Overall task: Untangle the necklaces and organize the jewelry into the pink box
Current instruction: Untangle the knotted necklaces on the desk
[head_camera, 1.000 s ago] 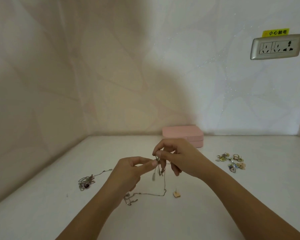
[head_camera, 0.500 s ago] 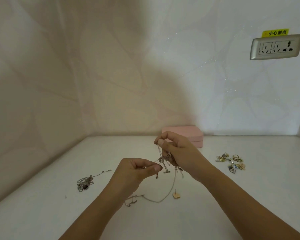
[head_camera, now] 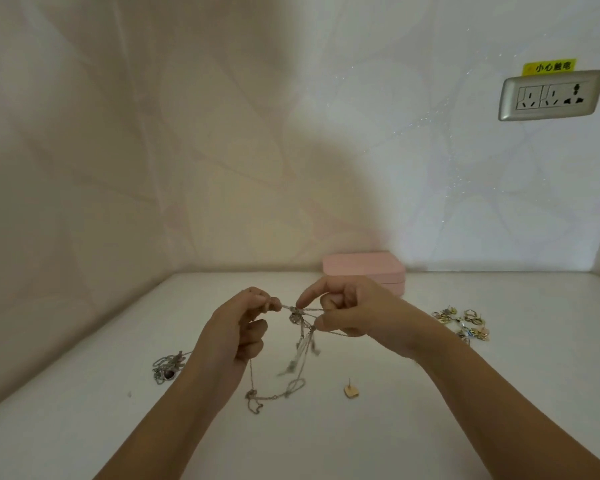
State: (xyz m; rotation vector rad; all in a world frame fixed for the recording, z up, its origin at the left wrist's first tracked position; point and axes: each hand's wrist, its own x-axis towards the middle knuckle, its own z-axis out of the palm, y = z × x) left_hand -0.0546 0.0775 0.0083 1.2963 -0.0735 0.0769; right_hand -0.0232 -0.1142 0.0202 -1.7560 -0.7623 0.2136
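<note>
Both hands hold the tangled necklaces up over the white table. The left hand pinches one thin chain between thumb and finger. The right hand pinches other strands the same way, with its pointing finger reaching out to the knot. Half a second ago the left hand was lower and closer to the middle. Now it has gone up and to the left, so both hands are level and a short bit of chain is pulled tight between them. The right hand was the higher one before and has come down a little. Loose ends hang from the knot and look blurry, and the bottom loop lies on the table near the person. The pink box is shut and sits at the far side by the wall, just behind the right hand, where it was before. A second bundle of chain lies to the left, a heap of small rings and earrings lies to the right, and one little gold earring lies alone near the middle. None of these has moved.
</note>
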